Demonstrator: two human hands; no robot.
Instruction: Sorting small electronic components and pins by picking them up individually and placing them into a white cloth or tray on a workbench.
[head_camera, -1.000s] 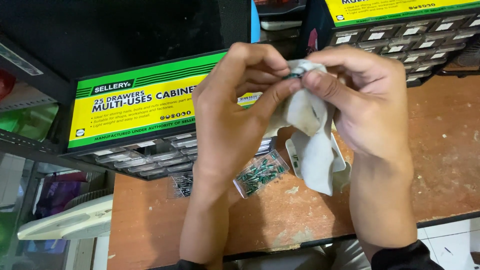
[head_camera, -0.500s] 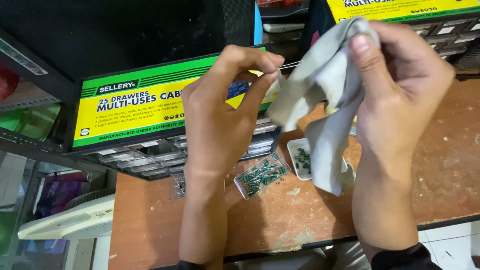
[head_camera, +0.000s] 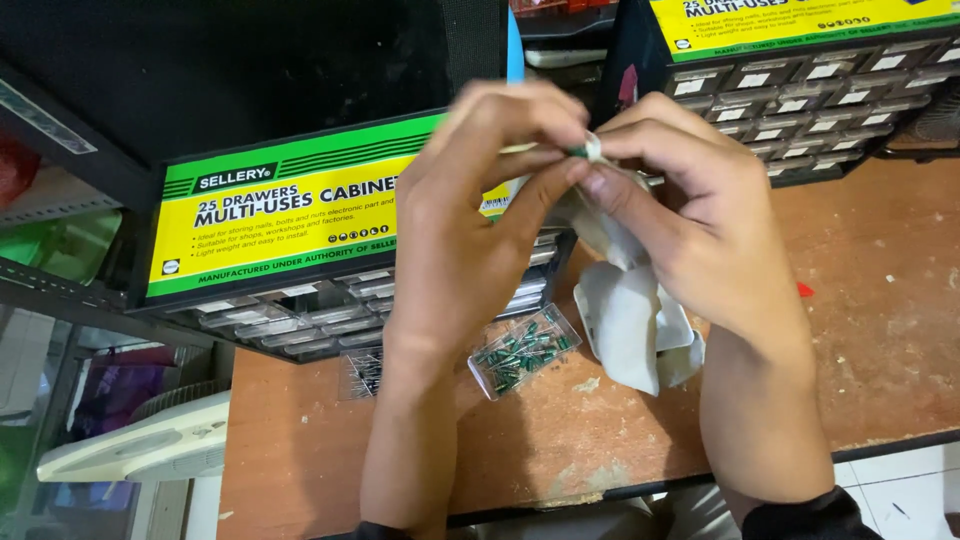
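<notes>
Head view, largest first: the worn reddish-brown wooden tabletop (head_camera: 880, 330) carries a black multi-drawer parts cabinet with a yellow and green label (head_camera: 290, 240) at its back left, and a second cabinet of the same kind (head_camera: 800, 60) stands well to the right of the first. Raised in front of the first cabinet's right end, the left hand (head_camera: 470, 190) and the right hand (head_camera: 690, 220) meet fingertip to fingertip. Both are closed in a pinch on a tiny green component (head_camera: 580, 152), and the right hand also grips a crumpled pale grey cloth (head_camera: 630, 310) that hangs down from it towards the tabletop. Just below the first cabinet's right corner lies a small clear plastic drawer full of green components (head_camera: 522, 350); left of it is another clear drawer (head_camera: 362, 372), whose contents look like thin wire-legged parts, though the view is too blurred to be sure.

The risks, as I judge them: the pinched part is very small and held only at the fingertips, so a slip would drop it among the crumbs on the wood or off the near edge. The dangling cloth could snag the open drawer beneath and spill it.
</notes>
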